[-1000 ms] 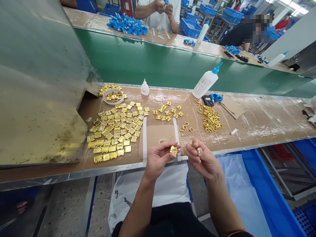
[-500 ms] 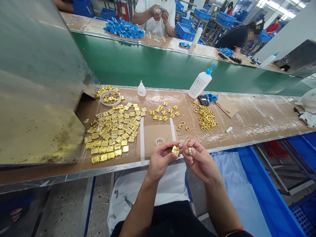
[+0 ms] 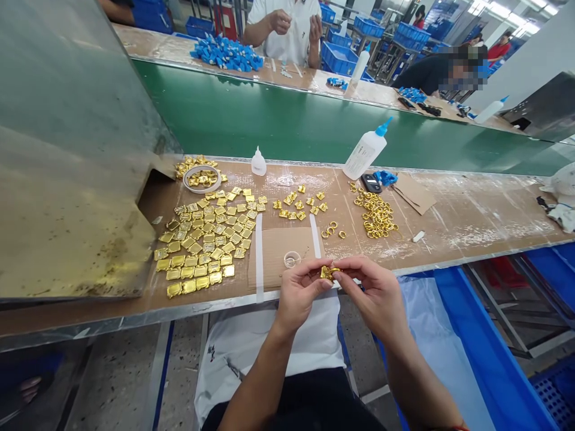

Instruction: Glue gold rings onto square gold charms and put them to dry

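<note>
My left hand (image 3: pixel 300 293) pinches a small gold rectangular piece (image 3: pixel 324 273) between thumb and fingers, just above the bench's front edge. My right hand (image 3: pixel 371 290) is closed on a small gold ring (image 3: pixel 335 271), held against the right side of that piece; fingertips partly cover both. Behind the hands lies a cardboard pad (image 3: pixel 274 251) with white tape strips, and a small round clear dish (image 3: pixel 291 258) on it. Many flat gold pieces (image 3: pixel 209 236) are spread to the left. A pile of gold rings (image 3: pixel 377 215) lies to the right.
A large glue-type bottle (image 3: pixel 365 154) with a blue tip and a small white bottle (image 3: pixel 258 163) stand at the back. A tape roll (image 3: pixel 202 179) lies on gold pieces by a metal housing (image 3: pixel 81 167). Across the green belt (image 3: pixel 269 108), a co-worker (image 3: pixel 287 30) sits.
My hands have come together, and the right hand has turned, bringing the gold ring up against the gold piece. The co-worker opposite has moved their hands apart.
</note>
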{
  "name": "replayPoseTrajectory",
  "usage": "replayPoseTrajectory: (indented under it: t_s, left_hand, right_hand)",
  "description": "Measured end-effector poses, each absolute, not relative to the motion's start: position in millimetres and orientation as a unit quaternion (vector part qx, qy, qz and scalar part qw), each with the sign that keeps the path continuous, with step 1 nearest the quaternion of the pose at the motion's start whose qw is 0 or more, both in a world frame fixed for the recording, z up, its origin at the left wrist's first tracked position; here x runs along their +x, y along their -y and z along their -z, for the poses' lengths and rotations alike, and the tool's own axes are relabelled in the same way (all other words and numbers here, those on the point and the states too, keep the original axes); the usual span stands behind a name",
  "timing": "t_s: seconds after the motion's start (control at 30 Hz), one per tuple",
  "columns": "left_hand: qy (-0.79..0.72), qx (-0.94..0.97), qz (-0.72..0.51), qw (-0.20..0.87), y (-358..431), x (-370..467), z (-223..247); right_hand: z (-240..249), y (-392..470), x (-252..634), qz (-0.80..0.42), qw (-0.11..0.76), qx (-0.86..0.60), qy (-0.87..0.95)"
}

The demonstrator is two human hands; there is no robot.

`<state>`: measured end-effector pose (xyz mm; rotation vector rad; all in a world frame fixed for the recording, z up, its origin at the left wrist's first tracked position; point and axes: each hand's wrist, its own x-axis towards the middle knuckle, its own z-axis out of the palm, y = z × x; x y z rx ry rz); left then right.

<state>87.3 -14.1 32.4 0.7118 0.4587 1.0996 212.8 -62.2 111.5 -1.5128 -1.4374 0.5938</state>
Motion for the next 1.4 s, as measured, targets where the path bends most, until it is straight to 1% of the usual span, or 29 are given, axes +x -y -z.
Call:
replayPoseTrajectory:
  t_s: [0.37, 0.6, 0.87, 1.0, 1.13, 1.27, 1.4]
  left_hand:
    - [-0.249, 0.342, -0.527, 0.737, 13.5, 87.7, -38.0]
    - [-0.277, 0.356, -0.534, 0.715, 12.8, 86.7, -38.7]
    - [-0.294, 0.373, -0.535, 0.699, 13.6, 86.7, -39.3]
    - [-0.274, 0.358, -0.547, 0.705, 16.4, 89.3, -38.9]
    - [-0.257, 0.334, -0.544, 0.725, 16.6, 88.6, -36.9]
    - [-0.229, 0.288, -0.493, 0.788, 14.6, 84.3, -36.5]
    - [-0.194, 0.220, -0.449, 0.844, 14.8, 78.1, -43.9]
  right_hand:
    - [-115.7, 57.1, 210.7, -0.171, 0.400, -0.630, 0.643]
    - [-114.7, 57.4, 204.4, -0.134, 0.380, -0.634, 0.660]
    - [-116.1, 55.7, 206.6, -0.138, 0.353, -0.642, 0.666]
    - [-119.7, 58.8, 203.8, -0.130, 0.366, -0.636, 0.666]
    - [-121.7, 63.9, 200.2, -0.158, 0.388, -0.630, 0.653]
    - [-121.2, 70.7, 203.5, -0.218, 0.416, -0.632, 0.617]
    - [-115.5, 68.6, 212.9, -0.226, 0.443, -0.593, 0.634]
